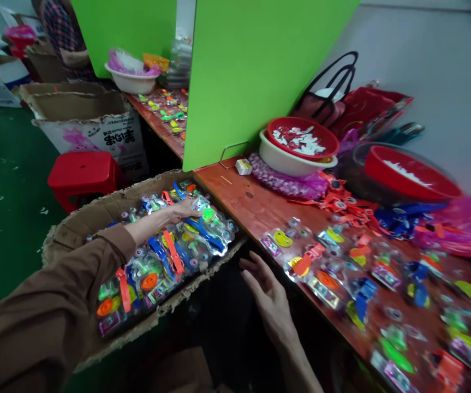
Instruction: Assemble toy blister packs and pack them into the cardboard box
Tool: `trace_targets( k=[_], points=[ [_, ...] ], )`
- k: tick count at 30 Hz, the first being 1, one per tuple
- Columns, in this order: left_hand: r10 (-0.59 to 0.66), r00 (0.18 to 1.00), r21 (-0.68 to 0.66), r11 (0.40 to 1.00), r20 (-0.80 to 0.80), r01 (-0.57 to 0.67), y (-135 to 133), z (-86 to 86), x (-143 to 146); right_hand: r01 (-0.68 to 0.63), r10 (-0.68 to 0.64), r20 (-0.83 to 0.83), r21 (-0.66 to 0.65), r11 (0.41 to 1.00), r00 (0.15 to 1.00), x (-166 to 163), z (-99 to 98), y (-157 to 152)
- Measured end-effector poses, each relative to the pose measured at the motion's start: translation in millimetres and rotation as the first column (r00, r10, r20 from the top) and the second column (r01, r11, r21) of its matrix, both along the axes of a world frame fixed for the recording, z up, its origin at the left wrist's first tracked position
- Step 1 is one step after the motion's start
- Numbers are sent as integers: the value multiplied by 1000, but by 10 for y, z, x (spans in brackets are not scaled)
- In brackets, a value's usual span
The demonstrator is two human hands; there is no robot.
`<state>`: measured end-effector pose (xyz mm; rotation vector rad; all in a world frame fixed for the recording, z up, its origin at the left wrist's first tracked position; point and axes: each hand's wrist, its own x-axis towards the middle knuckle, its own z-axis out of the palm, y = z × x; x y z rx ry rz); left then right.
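Toy packets (165,262) heap the cardboard box (65,245) at nine o'clock, too many to count. The left hand (184,208) lies on them, fingers pressed together; any pinch is hidden. The right hand (267,292), fingers spread, hangs empty just off the wooden table (235,202), where more packets (329,278) lie at four o'clock. One red bowl (303,143) nests in a white bowl (280,155) at two o'clock, a second red bowl (413,174) beside it; one red stool (83,174) stands at ten o'clock.
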<state>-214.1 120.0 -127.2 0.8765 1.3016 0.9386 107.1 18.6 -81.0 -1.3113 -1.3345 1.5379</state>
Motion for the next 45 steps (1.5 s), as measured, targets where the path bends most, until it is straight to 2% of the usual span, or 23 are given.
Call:
trace_targets(
  k=[6, 8, 10, 13, 16, 18, 20, 22, 25, 29, 34, 36, 39, 42, 45],
  points=[
    [-15, 983, 69, 997, -181, 27, 185, -19, 20, -38, 38, 43, 0, 999, 998, -13, -88, -28],
    [0, 968, 107, 994, -250, 28, 184, -23, 54, -96, 88, 96, 74, 993, 991, -71, -74, -21],
    [12, 950, 150, 988, -312, 37, 163, -21, 98, -162, 123, 181, 216, 963, 976, -153, -61, 12],
    [39, 924, 220, 974, -380, 49, 117, -11, 159, -252, 125, 294, 445, 859, 948, -337, -76, 134],
    [68, 906, 271, 961, -417, 52, 76, -7, 204, -398, 83, 494, 579, 712, 866, -585, -145, 327],
    [80, 899, 289, 956, -431, 54, 59, -8, 230, -538, 20, 678, 565, 626, 735, -757, -216, 459],
    [90, 894, 304, 951, -439, 53, 53, -8, 257, -645, -27, 811, 485, 591, 584, -908, -301, 567],
    [97, 892, 313, 948, -442, 52, 56, -3, 279, -693, -43, 885, 393, 605, 464, -1023, -388, 638],
    [95, 890, 309, 950, -446, 54, 58, 13, 282, -692, -42, 932, 298, 658, 361, -1128, -491, 677],
    [75, 885, 284, 956, -459, 66, -46, 39, 241, -651, -68, 942, 277, 707, 328, -1201, -550, 659],
    [145, 848, 331, 943, -510, 37, -418, 116, 231, -638, -90, 944, 282, 717, 317, -1262, -568, 654],
    [202, 809, 413, 909, -551, 54, -551, 142, 213, -646, -97, 951, 272, 713, 293, -1272, -566, 659],
    [223, 700, 480, 856, -678, 192, -643, 108, 122, -660, -94, 961, 249, 709, 261, -1267, -561, 660],
    [148, 523, 367, 863, -840, 346, -641, -43, -6, -679, -106, 964, 247, 691, 243, -1255, -585, 663],
    [60, 314, 191, 894, -947, 405, -630, -244, -91, -699, -163, 963, 269, 663, 217, -1261, -650, 678]
  ],
)
